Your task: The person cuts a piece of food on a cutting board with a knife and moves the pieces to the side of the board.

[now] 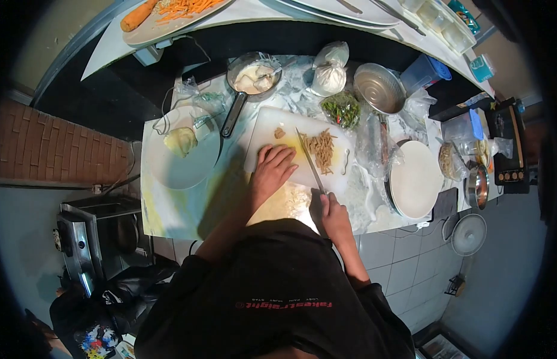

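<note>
My right hand (336, 220) is closed around the handle of a kitchen knife (311, 158), whose blade points away from me across the white cutting board (263, 122). Just right of the blade lies a pile of thin, light-brown strips (321, 151). My left hand (272, 172) rests on the board left of the knife, fingers stretched out side by side; anything beneath them is hidden. A small brown piece (279, 133) sits beyond its fingertips. Yellowish liquid stains the board between hand and blade.
Left stands a large plate (164, 170) with a pale green vegetable (181, 142). Behind the board are a saucepan (254, 75), a bag of white powder (330, 75), bagged green chillies (340, 109) and a metal bowl (380, 88). White plates (416, 179) stand right.
</note>
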Available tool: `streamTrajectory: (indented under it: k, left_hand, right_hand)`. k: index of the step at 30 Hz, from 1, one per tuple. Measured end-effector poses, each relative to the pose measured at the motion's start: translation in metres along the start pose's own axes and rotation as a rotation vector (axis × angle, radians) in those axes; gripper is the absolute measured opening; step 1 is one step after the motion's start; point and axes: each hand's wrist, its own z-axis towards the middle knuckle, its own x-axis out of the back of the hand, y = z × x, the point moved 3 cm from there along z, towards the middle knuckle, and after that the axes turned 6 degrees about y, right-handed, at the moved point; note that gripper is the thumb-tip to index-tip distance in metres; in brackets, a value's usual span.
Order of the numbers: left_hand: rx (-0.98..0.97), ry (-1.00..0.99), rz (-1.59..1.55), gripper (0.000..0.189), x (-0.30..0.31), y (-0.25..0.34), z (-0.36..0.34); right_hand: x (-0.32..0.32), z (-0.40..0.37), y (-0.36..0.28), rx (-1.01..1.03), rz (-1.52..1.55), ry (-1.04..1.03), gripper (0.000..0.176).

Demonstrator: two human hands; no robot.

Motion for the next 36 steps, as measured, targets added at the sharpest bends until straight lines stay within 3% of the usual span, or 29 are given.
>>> streamTrajectory:
  k: [9,17,19,23,26,30,36]
  left_hand:
    - [0.067,0.039,-0.108,0.043,0.009,0.005,-0.001]
    - [0.260,0.194,-0.019,0.044,0.028,-0.036,-0.003]
    - [0.259,0.210,-0.003,0.046,0.030,-0.037,-0.006]
    - [0.227,0.198,0.023,0.053,0.033,-0.033,-0.006]
    - [0.206,0.217,0.015,0.056,0.028,-0.032,-0.001]
    - [0.177,0.168,0.003,0.046,0.021,-0.036,0.012]
    - [0.214,0.062,0.027,0.027,0.004,-0.042,0.031]
  right_hand:
    - [-0.005,-0.010,-0.003,0.026,0.063,0.004,0.046]
    - [-0.016,-0.007,0.001,0.075,0.143,-0.016,0.049]
    - [-0.007,-0.007,0.002,-0.032,0.131,0.005,0.050]
    - [0.003,-0.007,0.010,0.014,0.166,0.063,0.051]
    - [0.009,-0.009,0.004,-0.018,0.230,-0.013,0.057]
    - [0.011,-0.007,-0.004,-0.040,0.250,-0.109,0.058]
    - [0.010,-0.006,0.010,0.060,0.316,0.004,0.058]
